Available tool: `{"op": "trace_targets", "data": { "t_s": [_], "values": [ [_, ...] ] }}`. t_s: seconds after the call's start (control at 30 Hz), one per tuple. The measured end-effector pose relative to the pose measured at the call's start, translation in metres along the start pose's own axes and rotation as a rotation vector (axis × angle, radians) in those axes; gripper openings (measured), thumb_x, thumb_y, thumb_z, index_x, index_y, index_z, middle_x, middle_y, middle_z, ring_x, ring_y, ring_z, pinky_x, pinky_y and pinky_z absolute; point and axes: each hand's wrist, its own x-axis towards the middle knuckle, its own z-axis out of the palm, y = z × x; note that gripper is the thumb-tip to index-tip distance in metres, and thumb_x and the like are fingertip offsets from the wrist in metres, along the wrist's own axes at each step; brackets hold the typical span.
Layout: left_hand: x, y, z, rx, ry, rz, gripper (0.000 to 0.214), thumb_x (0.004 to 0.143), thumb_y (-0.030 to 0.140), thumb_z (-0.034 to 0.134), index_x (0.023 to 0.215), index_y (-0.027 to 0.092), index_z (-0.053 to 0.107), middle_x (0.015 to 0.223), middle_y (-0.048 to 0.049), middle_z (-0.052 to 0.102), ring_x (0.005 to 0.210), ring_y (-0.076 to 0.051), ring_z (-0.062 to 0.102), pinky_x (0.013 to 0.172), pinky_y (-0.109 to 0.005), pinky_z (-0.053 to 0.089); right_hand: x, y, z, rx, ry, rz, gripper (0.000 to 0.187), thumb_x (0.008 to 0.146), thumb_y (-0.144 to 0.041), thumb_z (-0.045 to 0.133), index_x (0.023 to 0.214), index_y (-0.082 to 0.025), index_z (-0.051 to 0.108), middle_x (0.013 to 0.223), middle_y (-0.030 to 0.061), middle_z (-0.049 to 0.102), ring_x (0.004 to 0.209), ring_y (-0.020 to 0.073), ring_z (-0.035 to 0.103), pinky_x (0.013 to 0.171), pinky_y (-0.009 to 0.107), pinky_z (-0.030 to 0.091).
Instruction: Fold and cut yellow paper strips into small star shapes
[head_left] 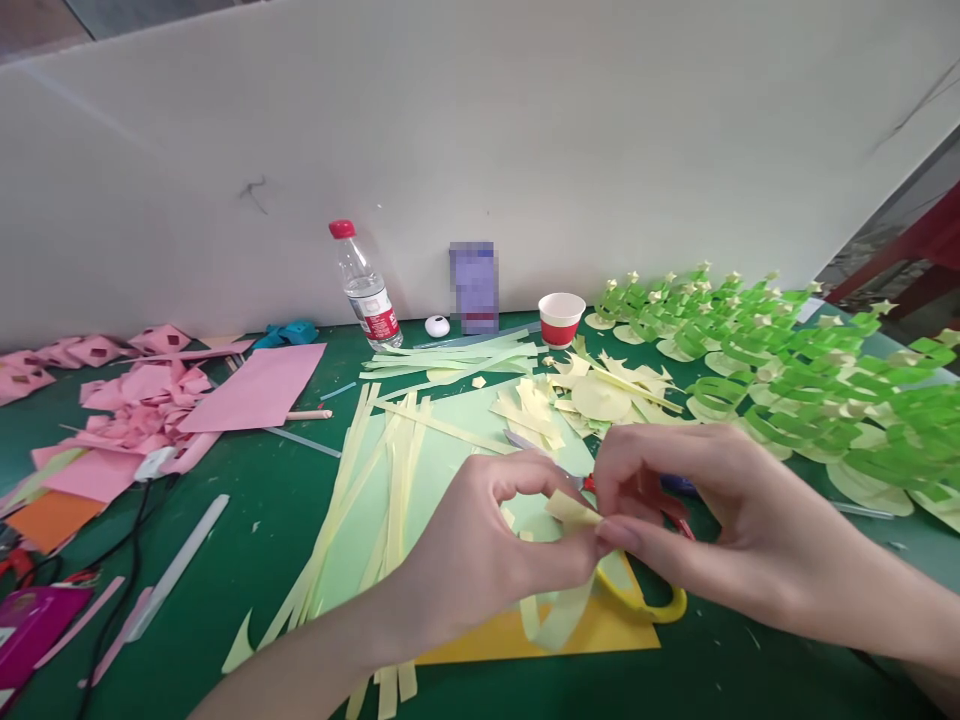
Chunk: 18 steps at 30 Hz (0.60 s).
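Observation:
Between my two hands is a pale yellow paper strip, folded at its upper end, with a curled tail hanging below. My left hand pinches it between thumb and fingers. From the other side, my right hand grips the same strip, thumb tip meeting the left thumb. Behind and under the hands lie scissors with a yellow handle, partly hidden. Light green sheets rest on a yellow-orange sheet beneath. Several long pale yellow strips are spread left of my left hand.
Yellow scraps lie behind my hands, near a paper cup. A water bottle and a phone stand by the wall. Green spiral paper pieces crowd the right; pink paper and a glue stick lie left.

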Motion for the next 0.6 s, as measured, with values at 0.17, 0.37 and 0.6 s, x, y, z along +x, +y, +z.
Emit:
{"op": "trace_targets", "data": {
  "t_s": [0.17,0.37,0.6],
  "values": [
    [-0.0022,0.0020,0.0001,0.079,-0.015,-0.003,0.012,0.072,0.017,0.061,0.060,0.015,0.058,0.068,0.0001,0.057,0.069,-0.014,0.052,0.077,-0.029,0.043,-0.0002,-0.0021,0.0006,-0.148,-0.125,-0.118,0.021,0.085,-0.012,0.045,0.066,-0.018,0.043,0.057,-0.0044,0.043,0.049,0.0071,0.035,0.044,0.017,0.030],
    [-0.0037,0.0057,-0.0017,0.112,-0.080,-0.019,0.013,0.076,0.024,0.062,0.067,0.014,0.061,0.075,-0.0027,0.062,0.078,-0.018,0.057,0.077,-0.028,0.044,0.0020,0.0004,-0.0026,-0.108,-0.206,-0.202,0.024,0.083,-0.004,0.037,0.066,-0.020,0.029,0.059,-0.0047,0.037,0.051,0.0082,0.032,0.047,0.018,0.029],
    [-0.0057,0.0069,-0.0080,0.143,-0.072,-0.026,0.023,0.080,0.037,0.058,0.072,0.016,0.062,0.074,-0.0016,0.061,0.083,-0.019,0.057,0.072,-0.025,0.045,0.0028,0.0051,-0.0009,0.017,-0.154,-0.176,0.024,0.088,-0.008,0.035,0.068,-0.020,0.032,0.060,-0.0047,0.037,0.051,0.0085,0.033,0.046,0.019,0.029]
  ]
}}
